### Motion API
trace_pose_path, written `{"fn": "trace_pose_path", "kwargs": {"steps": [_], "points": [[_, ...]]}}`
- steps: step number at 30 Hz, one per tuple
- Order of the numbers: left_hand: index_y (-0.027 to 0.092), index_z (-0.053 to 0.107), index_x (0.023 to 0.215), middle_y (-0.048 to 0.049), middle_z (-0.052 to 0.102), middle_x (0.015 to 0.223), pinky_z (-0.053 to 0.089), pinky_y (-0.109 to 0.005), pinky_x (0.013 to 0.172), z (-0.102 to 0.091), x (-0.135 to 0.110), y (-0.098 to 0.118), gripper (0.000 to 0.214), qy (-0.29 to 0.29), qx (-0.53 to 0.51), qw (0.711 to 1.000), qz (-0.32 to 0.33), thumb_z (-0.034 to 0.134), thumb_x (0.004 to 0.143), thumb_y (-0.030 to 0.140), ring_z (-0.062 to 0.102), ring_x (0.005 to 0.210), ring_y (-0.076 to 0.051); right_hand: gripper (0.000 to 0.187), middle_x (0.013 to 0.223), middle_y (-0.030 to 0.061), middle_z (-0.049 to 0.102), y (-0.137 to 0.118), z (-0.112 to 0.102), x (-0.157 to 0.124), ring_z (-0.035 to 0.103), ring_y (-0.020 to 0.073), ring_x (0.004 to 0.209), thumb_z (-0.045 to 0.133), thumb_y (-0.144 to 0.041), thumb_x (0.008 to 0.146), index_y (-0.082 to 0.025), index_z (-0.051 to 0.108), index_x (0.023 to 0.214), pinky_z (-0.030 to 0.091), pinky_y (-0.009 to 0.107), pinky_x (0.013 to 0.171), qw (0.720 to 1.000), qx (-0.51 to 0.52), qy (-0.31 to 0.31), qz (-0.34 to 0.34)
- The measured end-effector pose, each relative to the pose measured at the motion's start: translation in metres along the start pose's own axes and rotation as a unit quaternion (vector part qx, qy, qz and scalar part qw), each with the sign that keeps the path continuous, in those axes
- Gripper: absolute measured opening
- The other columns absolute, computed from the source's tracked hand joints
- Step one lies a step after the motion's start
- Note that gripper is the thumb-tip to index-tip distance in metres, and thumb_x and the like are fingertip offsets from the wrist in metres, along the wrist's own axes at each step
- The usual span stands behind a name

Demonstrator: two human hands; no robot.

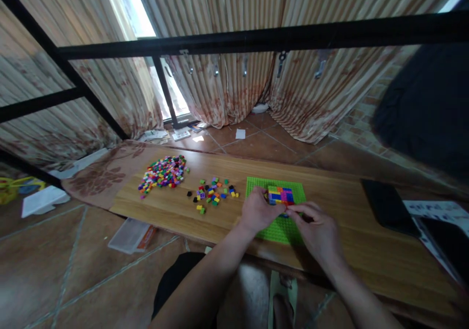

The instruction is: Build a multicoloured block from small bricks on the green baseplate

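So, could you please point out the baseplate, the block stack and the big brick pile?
baseplate (297,186), head view, bare far right corner.
block stack (281,194), head view, its top face.
brick pile (163,172), head view, middle of the heap.

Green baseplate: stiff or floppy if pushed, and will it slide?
Probably stiff: the green baseplate lies flat with straight edges. Likely light and thin, so it may slide on the wooden board. The left hand and right hand on it probably pin it.
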State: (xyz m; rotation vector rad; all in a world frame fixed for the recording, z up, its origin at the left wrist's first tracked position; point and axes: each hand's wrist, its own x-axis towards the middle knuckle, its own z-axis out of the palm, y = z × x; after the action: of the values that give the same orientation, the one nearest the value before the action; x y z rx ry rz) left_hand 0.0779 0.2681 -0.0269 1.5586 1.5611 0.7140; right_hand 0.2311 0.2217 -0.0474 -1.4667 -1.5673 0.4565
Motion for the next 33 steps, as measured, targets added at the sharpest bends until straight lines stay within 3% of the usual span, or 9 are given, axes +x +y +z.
{"fn": "trace_pose_path", "kwargs": {"steps": [7, 11, 16, 20, 25, 30, 33], "points": [[0.015, 0.061, 0.098, -0.0106, 0.068, 0.088, 0.048, -0.034, 0.072, 0.005, -0.003, 0.001, 0.044, 0.025, 0.040, 0.999, 0.002, 0.066, 0.070, 0.049, 0.064, 0.082, -0.025, 0.026, 0.085, 0.0047, 0.066, -0.002, 0.000, 0.001, 0.064, 0.0198, 0.077, 0.054, -0.042, 0.088, -0.022, 0.072, 0.085, 0.048, 0.033, 0.072, 0.998, -0.060, -0.009, -0.036], [0.014, 0.062, 0.100, -0.0122, 0.067, 0.092, 0.048, -0.036, 0.078, 0.007, -0.003, 0.001, 0.042, 0.029, 0.028, 0.999, 0.000, 0.065, 0.072, 0.045, 0.063, 0.088, -0.026, 0.027, 0.085, 0.0048, 0.065, -0.001, 0.000, 0.002, 0.063, 0.0191, 0.073, 0.054, -0.043, 0.088, -0.023, 0.072, 0.085, 0.047, 0.033, 0.067, 0.995, -0.085, 0.001, -0.047], [0.013, 0.052, 0.124, -0.0169, 0.057, 0.124, 0.041, -0.039, 0.100, 0.011, 0.000, 0.001, 0.066, 0.056, -0.046, 0.997, 0.012, 0.073, 0.065, 0.035, 0.052, 0.118, -0.029, 0.026, 0.092, 0.0056, 0.062, 0.002, -0.001, 0.007, 0.061, 0.0203, 0.081, 0.061, -0.047, 0.081, -0.023, 0.073, 0.081, 0.047, 0.033, 0.067, 0.997, -0.062, 0.040, -0.021], [0.013, 0.046, 0.133, -0.0170, 0.052, 0.133, 0.036, -0.041, 0.108, 0.015, 0.005, -0.002, 0.076, 0.052, -0.085, 0.994, 0.040, 0.073, 0.064, 0.030, 0.046, 0.126, -0.031, 0.037, 0.109, 0.0090, 0.060, 0.011, 0.000, 0.013, 0.059, 0.0249, 0.101, 0.066, -0.050, 0.075, -0.023, 0.070, 0.099, 0.049, 0.037, 0.076, 0.996, -0.049, 0.071, 0.007], [0.011, 0.045, 0.133, -0.0151, 0.061, 0.122, 0.047, -0.037, 0.095, 0.016, 0.005, 0.000, 0.070, 0.007, -0.106, 0.994, 0.034, 0.066, 0.069, 0.027, 0.059, 0.109, -0.026, 0.058, 0.118, 0.0120, 0.062, 0.021, 0.007, 0.017, 0.060, 0.0270, 0.105, 0.067, -0.049, 0.074, -0.021, 0.059, 0.123, 0.050, 0.042, 0.083, 0.995, 0.006, 0.048, 0.091], [0.011, 0.046, 0.132, -0.0130, 0.066, 0.113, 0.050, -0.033, 0.088, 0.018, 0.006, 0.000, 0.065, -0.005, -0.122, 0.992, 0.034, 0.064, 0.071, 0.025, 0.063, 0.097, -0.022, 0.045, 0.116, 0.0110, 0.067, 0.019, 0.009, 0.015, 0.064, 0.0254, 0.102, 0.062, -0.045, 0.080, -0.021, 0.063, 0.118, 0.049, 0.045, 0.090, 0.993, 0.069, -0.019, 0.092], [0.009, 0.046, 0.132, -0.0147, 0.064, 0.117, 0.049, -0.032, 0.089, 0.019, 0.006, -0.001, 0.064, 0.003, -0.121, 0.992, 0.046, 0.063, 0.072, 0.023, 0.062, 0.099, -0.022, 0.042, 0.113, 0.0105, 0.069, 0.013, 0.009, 0.014, 0.065, 0.0252, 0.100, 0.060, -0.043, 0.081, -0.021, 0.065, 0.116, 0.050, 0.045, 0.090, 0.994, 0.063, -0.021, 0.088]]}}
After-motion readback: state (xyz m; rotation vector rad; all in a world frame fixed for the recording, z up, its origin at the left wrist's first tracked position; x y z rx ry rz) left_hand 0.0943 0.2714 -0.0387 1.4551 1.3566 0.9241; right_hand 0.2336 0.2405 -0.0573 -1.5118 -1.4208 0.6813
